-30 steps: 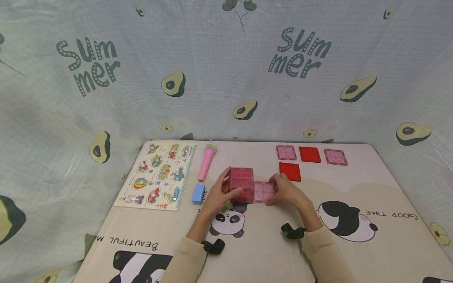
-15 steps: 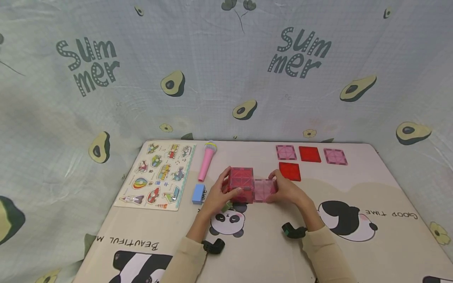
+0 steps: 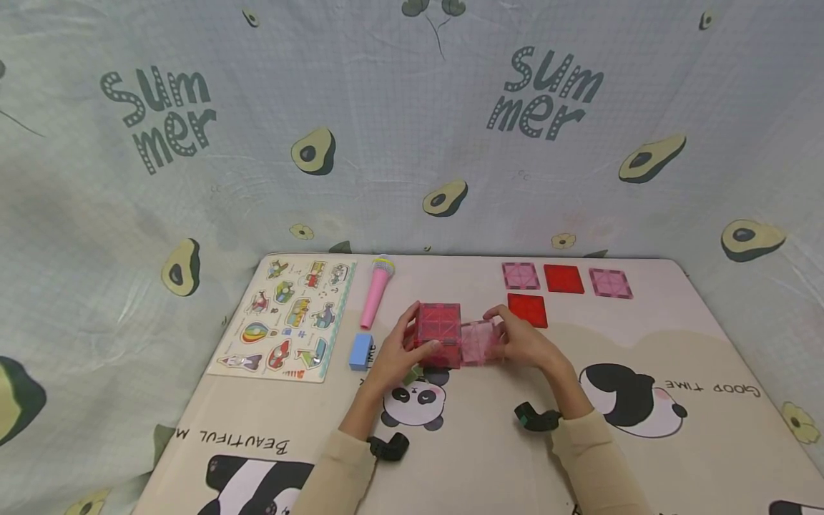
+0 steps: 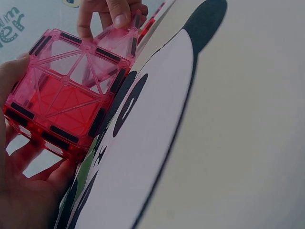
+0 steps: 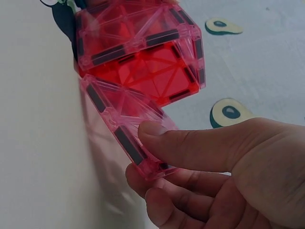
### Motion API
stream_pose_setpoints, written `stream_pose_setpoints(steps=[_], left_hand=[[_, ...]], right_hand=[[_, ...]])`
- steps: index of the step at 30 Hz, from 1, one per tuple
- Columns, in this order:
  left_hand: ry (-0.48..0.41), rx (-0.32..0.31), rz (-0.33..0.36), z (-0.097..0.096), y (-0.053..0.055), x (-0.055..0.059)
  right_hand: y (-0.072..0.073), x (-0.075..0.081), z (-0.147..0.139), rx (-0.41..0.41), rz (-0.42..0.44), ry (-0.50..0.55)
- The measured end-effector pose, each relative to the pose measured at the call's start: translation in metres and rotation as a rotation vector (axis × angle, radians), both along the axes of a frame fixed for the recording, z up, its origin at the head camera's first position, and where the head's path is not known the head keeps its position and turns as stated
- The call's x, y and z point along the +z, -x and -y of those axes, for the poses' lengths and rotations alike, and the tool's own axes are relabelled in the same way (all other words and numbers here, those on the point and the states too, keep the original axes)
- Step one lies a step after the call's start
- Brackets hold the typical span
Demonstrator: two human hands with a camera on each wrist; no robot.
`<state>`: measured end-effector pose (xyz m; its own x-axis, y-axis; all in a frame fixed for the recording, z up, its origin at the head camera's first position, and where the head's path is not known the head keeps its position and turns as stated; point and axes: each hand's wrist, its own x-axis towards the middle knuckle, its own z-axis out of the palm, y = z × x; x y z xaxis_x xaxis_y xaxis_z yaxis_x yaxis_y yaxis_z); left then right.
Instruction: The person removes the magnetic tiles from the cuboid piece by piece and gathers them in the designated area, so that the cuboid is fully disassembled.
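A box of pink and red see-through magnetic tiles [image 3: 439, 332] stands on the mat at the middle of the head view. My left hand [image 3: 398, 357] grips it from the left, thumb along the near side and fingers behind. My right hand [image 3: 524, 340] pinches a pink magnetic tile [image 5: 125, 126] by its outer edge, thumb on one face and fingers under the other. In the right wrist view that tile slants up, its far edge right at the box's lower edge. The box's side facing the right hand shows a gap there, with red tile walls inside.
Behind the right hand lie red tiles [image 3: 526, 310] and pink tiles [image 3: 610, 283], flat on the mat. To the left are a blue block [image 3: 361, 352], a pink toy microphone [image 3: 377, 293] and a picture puzzle board [image 3: 283, 318]. A printed curtain [image 3: 386, 107] hangs behind the mat.
The pink tile at the right hand lay flat beside the box; its outer edge has been lifted so it now tilts up. The left hand and box have stayed put.
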<state>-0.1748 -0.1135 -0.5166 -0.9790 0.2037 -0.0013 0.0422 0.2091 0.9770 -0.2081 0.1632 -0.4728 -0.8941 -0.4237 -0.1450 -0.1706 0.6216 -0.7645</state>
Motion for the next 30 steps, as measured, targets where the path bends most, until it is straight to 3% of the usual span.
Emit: stream_pose_setpoints(steps=[15, 30], left_hand=[[0.0, -0.004, -0.012, 0.0, -0.001, 0.0], [0.031, 0.011, -0.007, -0.001, -0.001, 0.001]], right_hand=[[0.001, 0.001, -0.012, -0.035, -0.071, 0.055], [0.004, 0.012, -0.042, -0.204, -0.105, 0.028]])
